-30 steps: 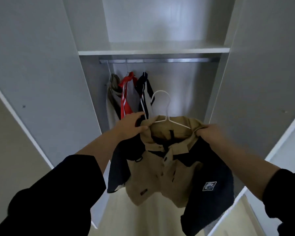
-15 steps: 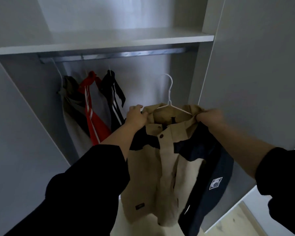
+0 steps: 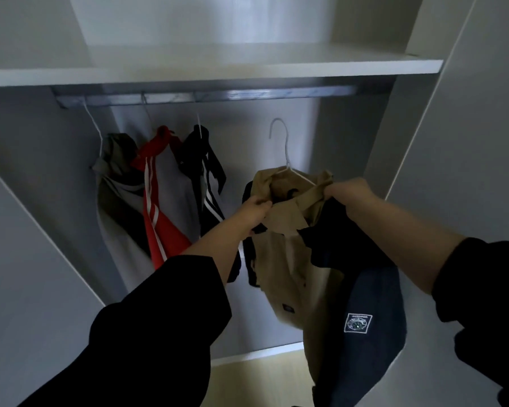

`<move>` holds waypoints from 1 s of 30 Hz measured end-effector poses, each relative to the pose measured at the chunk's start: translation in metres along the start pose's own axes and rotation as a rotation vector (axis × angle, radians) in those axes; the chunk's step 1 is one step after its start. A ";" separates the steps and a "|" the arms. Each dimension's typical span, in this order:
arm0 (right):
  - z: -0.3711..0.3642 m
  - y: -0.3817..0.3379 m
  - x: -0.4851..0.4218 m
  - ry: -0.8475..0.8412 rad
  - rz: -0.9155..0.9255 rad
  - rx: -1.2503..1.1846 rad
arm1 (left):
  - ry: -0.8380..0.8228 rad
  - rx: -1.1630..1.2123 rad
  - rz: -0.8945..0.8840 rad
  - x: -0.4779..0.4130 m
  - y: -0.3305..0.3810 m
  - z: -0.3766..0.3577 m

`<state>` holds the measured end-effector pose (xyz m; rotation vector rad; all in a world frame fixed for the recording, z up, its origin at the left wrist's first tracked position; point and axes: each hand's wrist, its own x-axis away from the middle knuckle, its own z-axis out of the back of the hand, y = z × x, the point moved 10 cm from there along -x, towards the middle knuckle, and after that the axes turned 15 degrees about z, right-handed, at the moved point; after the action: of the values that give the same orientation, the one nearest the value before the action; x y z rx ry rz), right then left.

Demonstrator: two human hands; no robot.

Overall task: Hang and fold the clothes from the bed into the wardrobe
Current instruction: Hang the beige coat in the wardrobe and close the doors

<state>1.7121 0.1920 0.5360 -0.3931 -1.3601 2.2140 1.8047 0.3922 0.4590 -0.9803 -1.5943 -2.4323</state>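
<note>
Under the rail (image 3: 218, 95) at twelve o'clock, your left hand (image 3: 254, 208) and right hand (image 3: 348, 195) each grip the jacket (image 3: 288, 259) by its collar, so the free hanger hook (image 3: 277, 127) may swing and miss.

The jacket (image 3: 285, 259) is tan with navy sleeves and a white square badge (image 3: 357, 323) on one of them, and the hanger (image 3: 279, 136) is white. Then there's an olive and grey top (image 3: 115, 177), a red and grey top (image 3: 165, 224) with white stripes, and a black top (image 3: 197, 148) with white stripes too.
</note>
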 end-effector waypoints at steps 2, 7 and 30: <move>-0.013 -0.012 -0.011 -0.001 -0.007 -0.010 | 0.003 -0.044 -0.049 -0.010 0.013 0.009; -0.042 -0.042 -0.048 0.088 0.054 -0.143 | 0.044 -0.181 -0.216 -0.036 0.055 0.033; -0.171 -0.076 -0.122 -0.014 0.137 -0.135 | 0.419 -0.773 -0.151 -0.152 0.108 0.131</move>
<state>1.9172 0.2794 0.5229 -0.5352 -1.5371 2.2435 2.0288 0.4123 0.4966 -0.3317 -0.6068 -3.1452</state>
